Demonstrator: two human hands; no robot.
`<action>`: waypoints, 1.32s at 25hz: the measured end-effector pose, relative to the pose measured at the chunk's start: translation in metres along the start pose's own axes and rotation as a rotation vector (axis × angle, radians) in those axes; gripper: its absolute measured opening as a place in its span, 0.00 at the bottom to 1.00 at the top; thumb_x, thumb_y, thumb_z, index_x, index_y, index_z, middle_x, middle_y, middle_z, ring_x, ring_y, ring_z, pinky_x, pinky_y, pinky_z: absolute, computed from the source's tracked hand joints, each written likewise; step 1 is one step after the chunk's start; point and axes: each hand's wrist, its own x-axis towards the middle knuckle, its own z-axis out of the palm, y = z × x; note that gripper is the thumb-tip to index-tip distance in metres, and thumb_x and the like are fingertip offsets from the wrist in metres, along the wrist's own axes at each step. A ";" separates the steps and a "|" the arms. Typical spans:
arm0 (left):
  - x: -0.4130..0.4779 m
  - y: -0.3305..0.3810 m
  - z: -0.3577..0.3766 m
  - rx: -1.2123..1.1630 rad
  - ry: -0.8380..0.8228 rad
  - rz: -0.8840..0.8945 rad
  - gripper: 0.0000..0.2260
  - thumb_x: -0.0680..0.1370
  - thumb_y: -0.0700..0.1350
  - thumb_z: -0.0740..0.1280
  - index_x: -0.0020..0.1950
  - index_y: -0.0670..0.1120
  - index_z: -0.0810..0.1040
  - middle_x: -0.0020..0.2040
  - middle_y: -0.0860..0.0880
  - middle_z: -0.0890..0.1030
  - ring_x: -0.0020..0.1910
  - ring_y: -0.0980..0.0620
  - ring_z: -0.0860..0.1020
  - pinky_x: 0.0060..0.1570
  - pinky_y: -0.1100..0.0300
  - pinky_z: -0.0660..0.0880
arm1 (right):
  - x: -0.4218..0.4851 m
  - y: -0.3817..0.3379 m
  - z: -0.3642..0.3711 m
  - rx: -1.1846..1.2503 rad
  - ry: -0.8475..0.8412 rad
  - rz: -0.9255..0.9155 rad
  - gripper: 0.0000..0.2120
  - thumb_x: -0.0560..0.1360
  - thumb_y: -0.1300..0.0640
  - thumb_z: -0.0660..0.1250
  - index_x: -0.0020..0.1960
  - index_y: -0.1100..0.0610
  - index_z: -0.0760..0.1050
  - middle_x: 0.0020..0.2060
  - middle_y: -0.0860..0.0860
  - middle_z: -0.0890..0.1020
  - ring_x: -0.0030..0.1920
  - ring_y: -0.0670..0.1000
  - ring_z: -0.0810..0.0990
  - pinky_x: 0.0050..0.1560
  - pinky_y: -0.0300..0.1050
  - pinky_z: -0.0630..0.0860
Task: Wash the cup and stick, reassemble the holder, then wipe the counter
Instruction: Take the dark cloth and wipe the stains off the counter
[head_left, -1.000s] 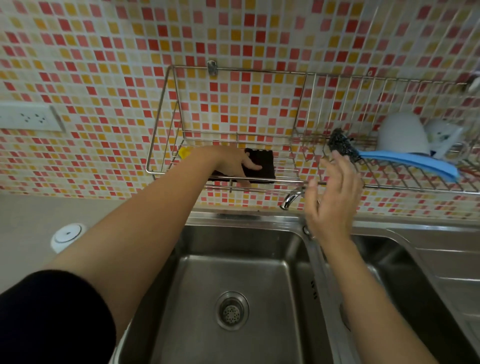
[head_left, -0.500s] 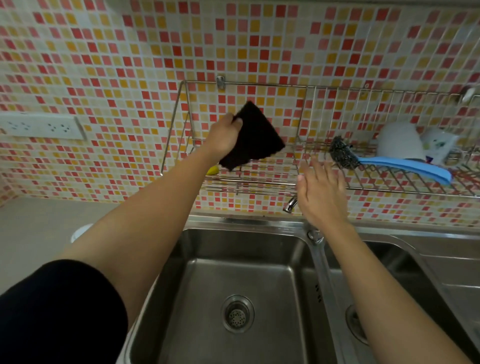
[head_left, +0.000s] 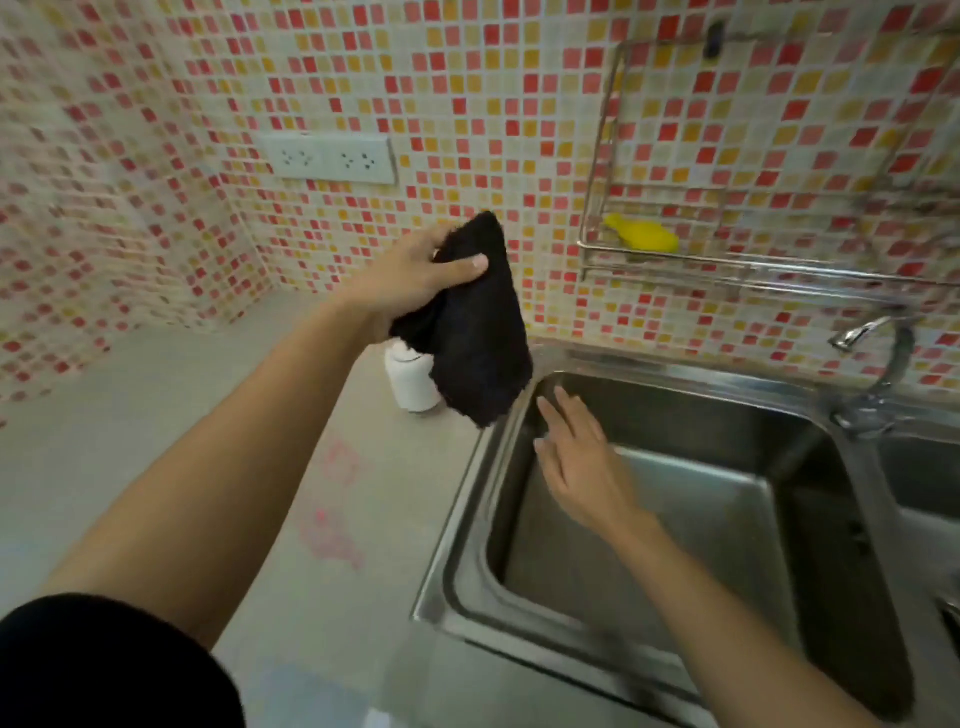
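Observation:
My left hand (head_left: 410, 275) grips a black cloth (head_left: 475, 332) by its top edge; the cloth hangs down above the counter's corner next to the sink. Behind and partly hidden by the cloth stands a white cylindrical holder (head_left: 413, 382) on the grey counter (head_left: 156, 426). Pink smears (head_left: 337, 512) mark the counter in front of the holder. My right hand (head_left: 576, 462) is flat and empty, fingers apart, over the left rim of the steel sink (head_left: 691, 405).
A wire rack (head_left: 727, 260) on the tiled wall holds a yellow sponge (head_left: 644, 236). The tap (head_left: 878, 358) rises at the right between two basins. A white double socket (head_left: 332, 158) sits on the wall above the counter.
My left hand lifted the black cloth out of the rack and carried it left and down over the counter. My right hand dropped from the rack to the sink rim. The view swung left.

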 end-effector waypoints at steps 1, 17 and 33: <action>-0.017 -0.022 -0.024 0.222 0.001 -0.020 0.08 0.76 0.50 0.67 0.53 0.51 0.75 0.48 0.52 0.81 0.47 0.52 0.81 0.43 0.64 0.77 | -0.001 -0.019 0.029 0.033 -0.099 -0.011 0.24 0.81 0.50 0.53 0.75 0.56 0.57 0.76 0.55 0.56 0.76 0.56 0.54 0.74 0.50 0.52; -0.153 -0.313 -0.061 1.196 -0.286 -0.068 0.24 0.77 0.67 0.42 0.72 0.67 0.45 0.74 0.56 0.34 0.72 0.47 0.32 0.66 0.32 0.38 | 0.003 -0.111 0.187 -0.233 -0.239 0.479 0.25 0.82 0.48 0.45 0.77 0.51 0.46 0.77 0.52 0.46 0.76 0.56 0.41 0.74 0.54 0.41; -0.188 -0.335 -0.102 0.853 -0.595 0.556 0.14 0.78 0.53 0.61 0.62 0.55 0.77 0.64 0.53 0.77 0.69 0.53 0.67 0.65 0.49 0.66 | 0.002 -0.114 0.195 -0.223 -0.191 0.522 0.24 0.82 0.49 0.45 0.77 0.50 0.48 0.77 0.51 0.48 0.76 0.57 0.41 0.73 0.51 0.38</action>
